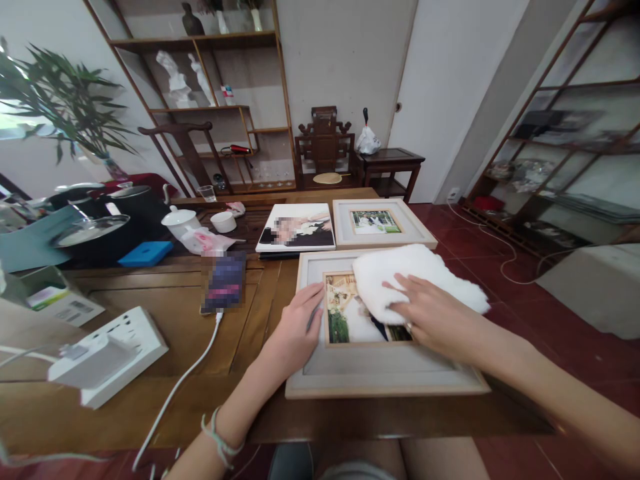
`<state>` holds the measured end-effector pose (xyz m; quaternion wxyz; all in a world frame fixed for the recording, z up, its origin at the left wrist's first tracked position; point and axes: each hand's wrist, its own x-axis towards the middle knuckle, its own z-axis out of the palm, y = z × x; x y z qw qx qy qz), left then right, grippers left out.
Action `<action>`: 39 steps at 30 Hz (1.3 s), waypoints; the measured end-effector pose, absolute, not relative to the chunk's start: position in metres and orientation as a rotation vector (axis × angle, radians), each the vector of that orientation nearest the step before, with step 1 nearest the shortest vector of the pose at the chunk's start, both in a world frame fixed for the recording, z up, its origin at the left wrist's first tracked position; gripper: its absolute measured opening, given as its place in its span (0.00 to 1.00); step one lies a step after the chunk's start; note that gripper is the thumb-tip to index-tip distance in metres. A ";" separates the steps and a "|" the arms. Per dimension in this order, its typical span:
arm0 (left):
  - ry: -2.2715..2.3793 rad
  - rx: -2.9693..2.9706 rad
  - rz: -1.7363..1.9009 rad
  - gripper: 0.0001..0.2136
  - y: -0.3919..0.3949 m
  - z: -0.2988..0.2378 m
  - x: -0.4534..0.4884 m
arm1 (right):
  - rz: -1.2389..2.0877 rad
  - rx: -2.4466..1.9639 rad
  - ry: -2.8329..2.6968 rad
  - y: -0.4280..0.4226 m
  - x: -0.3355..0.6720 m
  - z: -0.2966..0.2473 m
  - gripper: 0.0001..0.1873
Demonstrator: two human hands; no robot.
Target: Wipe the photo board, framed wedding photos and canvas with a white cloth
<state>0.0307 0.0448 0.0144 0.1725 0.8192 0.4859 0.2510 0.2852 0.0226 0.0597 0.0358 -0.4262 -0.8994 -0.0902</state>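
A large pale wooden picture frame [380, 373] lies flat at the near right edge of the wooden table [200, 327]. My left hand [296, 327] rests on its left border, fingers stretched flat across the mat. My right hand [429, 313] presses a fluffy white cloth [400, 273] onto the glass over the photo, fingers spread on top of the cloth. The cloth covers the frame's upper right part.
A smaller framed photo [383, 223] and an unframed print [296, 228] lie behind. A phone [223, 281] with a white cable, a white power strip [107, 353], a blue box [146, 253], pots [95, 230] and teaware [180, 220] fill the left. Shelves and chairs stand beyond.
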 end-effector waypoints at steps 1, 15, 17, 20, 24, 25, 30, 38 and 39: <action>1.375 2.331 0.719 0.20 0.045 0.014 0.031 | -0.238 -1.293 -2.781 0.007 0.284 0.063 0.19; 1.288 2.414 0.737 0.19 0.047 0.012 0.027 | -0.034 -1.319 -2.637 -0.005 0.268 0.043 0.26; 1.280 2.424 0.727 0.19 0.048 0.011 0.026 | -0.158 -1.351 -2.597 0.022 0.274 0.042 0.25; 1.285 2.423 0.701 0.19 0.048 0.013 0.026 | -0.339 -1.404 -2.554 0.060 0.281 0.045 0.26; 1.308 2.388 0.701 0.19 0.047 0.017 0.027 | -0.354 -1.421 -2.627 0.085 0.280 0.047 0.25; 1.315 2.379 0.708 0.19 0.046 0.017 0.027 | -0.318 -1.403 -2.652 0.085 0.278 0.047 0.24; 1.299 2.375 0.771 0.19 0.046 0.016 0.028 | 0.009 -1.322 -2.738 0.040 0.269 0.054 0.24; 1.328 2.359 0.733 0.19 0.045 0.015 0.030 | 0.416 -1.134 -2.851 -0.048 0.266 0.087 0.31; 1.326 2.360 0.731 0.19 0.045 0.014 0.030 | 0.415 -1.118 -2.847 -0.051 0.266 0.086 0.33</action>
